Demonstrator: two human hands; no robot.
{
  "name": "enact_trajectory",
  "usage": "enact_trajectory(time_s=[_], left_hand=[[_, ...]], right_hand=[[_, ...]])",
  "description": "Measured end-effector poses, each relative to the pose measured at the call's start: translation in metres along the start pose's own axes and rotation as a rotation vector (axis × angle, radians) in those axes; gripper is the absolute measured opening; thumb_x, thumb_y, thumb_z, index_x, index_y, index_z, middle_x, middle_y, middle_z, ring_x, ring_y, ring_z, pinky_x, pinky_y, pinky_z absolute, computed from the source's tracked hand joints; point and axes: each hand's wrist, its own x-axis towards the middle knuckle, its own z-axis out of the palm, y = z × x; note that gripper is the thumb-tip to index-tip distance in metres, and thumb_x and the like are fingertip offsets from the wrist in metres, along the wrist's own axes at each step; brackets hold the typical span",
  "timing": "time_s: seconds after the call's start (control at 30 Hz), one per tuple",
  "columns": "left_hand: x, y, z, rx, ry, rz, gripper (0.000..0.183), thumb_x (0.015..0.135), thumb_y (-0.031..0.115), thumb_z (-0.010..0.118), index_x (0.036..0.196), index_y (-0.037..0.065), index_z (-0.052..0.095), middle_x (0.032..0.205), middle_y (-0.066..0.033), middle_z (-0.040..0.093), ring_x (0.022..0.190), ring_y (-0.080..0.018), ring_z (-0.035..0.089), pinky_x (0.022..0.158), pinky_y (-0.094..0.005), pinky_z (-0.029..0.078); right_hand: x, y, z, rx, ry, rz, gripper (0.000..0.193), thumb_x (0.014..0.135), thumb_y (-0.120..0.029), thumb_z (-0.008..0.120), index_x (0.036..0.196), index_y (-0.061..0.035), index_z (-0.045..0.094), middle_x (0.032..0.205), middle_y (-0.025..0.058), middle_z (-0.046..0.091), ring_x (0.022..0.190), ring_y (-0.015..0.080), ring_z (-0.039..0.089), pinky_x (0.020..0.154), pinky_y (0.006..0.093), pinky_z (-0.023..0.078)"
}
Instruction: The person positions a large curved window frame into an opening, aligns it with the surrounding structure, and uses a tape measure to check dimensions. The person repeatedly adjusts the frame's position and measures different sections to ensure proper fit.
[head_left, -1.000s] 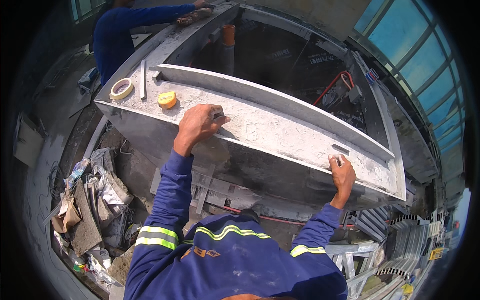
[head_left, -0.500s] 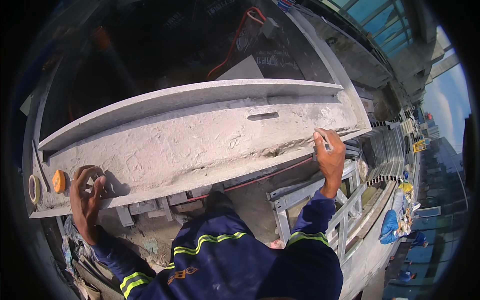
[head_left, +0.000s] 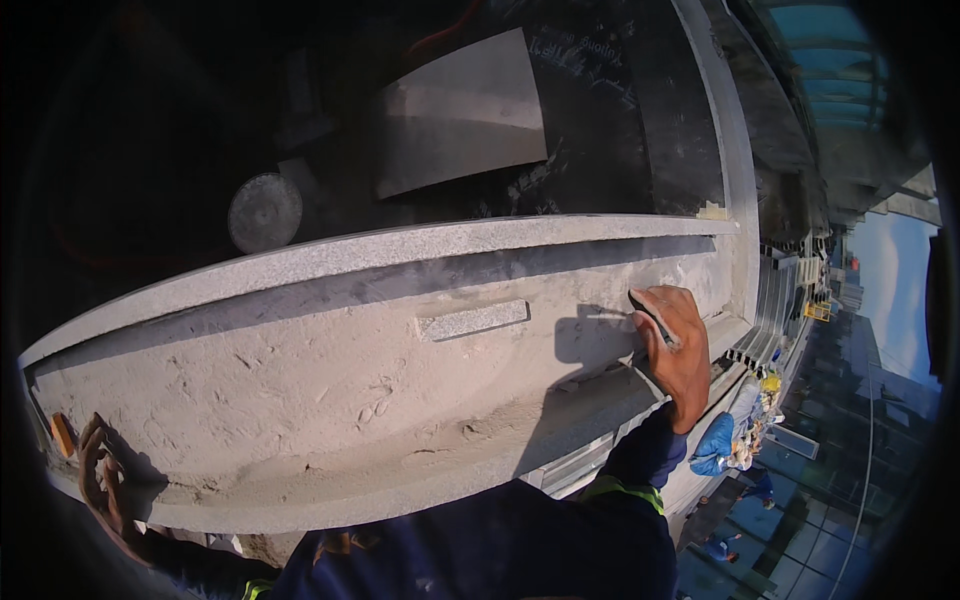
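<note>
- Over there, a strip [head_left: 473,321] on the ledge [head_left: 300,400], between left hand [head_left: 105,480] and right hand [head_left: 675,345].
- Tape measure [head_left: 63,435]: far left — just beside that left hand.
- Behind the edging [head_left: 400,247], a disc [head_left: 265,213] — right of it, a panel [head_left: 465,115].

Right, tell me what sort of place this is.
Probably an outdoor building site: a rough mortar bed, a speckled stone strip lying on it, and corrugated metal sheets beyond.

The right hand [head_left: 681,347] hides most of whatever it perhaps grips.
</note>
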Motion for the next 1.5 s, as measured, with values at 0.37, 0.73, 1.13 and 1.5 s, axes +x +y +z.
enact_trajectory(time_s=[0.37,0.73,1.13,1.5], left_hand=[[0.009,0.027,0.014,0.042,0.124,0.025,0.043,0.105,0.033,0.064,0.136,0.003,0.066,0.141,-0.0151,0.065,0.125,-0.0255,0.061,0.103,-0.0440,0.049],[0.012,0.038,0.020,0.048,0.133,-0.006,0.043,0.105,0.032,0.065,0.135,0.002,0.067,0.140,-0.0149,0.066,0.124,-0.0251,0.061,0.102,-0.0429,0.049],[0.007,0.030,0.040,0.051,0.079,-0.095,0.042,0.105,0.031,0.065,0.135,0.002,0.067,0.139,-0.0146,0.067,0.123,-0.0246,0.062,0.101,-0.0417,0.050],[0.011,0.025,0.045,0.063,0.036,-0.115,0.041,0.105,0.030,0.065,0.134,0.001,0.067,0.138,-0.0144,0.068,0.122,-0.0242,0.062,0.100,-0.0406,0.050]], right_hand=[[0.021,0.010,-0.007,0.122,-0.177,-0.009,0.035,0.088,-0.006,0.072,0.122,0.0042,0.073,0.111,0.0187,0.066,0.107,0.0378,0.059,0.097,0.0422,0.046],[0.019,0.011,-0.009,0.150,-0.234,0.046,0.053,0.076,0.011,0.075,0.128,0.0006,0.072,0.118,0.0170,0.063,0.114,0.0379,0.058,0.101,0.0420,0.046],[0.020,0.019,-0.018,0.122,-0.297,0.006,0.052,0.080,-0.004,0.075,0.131,-0.0010,0.070,0.128,0.0195,0.060,0.120,0.0410,0.054,0.107,0.0452,0.043],[0.024,0.022,-0.018,0.085,-0.310,-0.054,0.062,0.073,0.005,0.080,0.133,-0.0038,0.069,0.126,0.0171,0.065,0.118,0.0402,0.058,0.106,0.0464,0.045]])
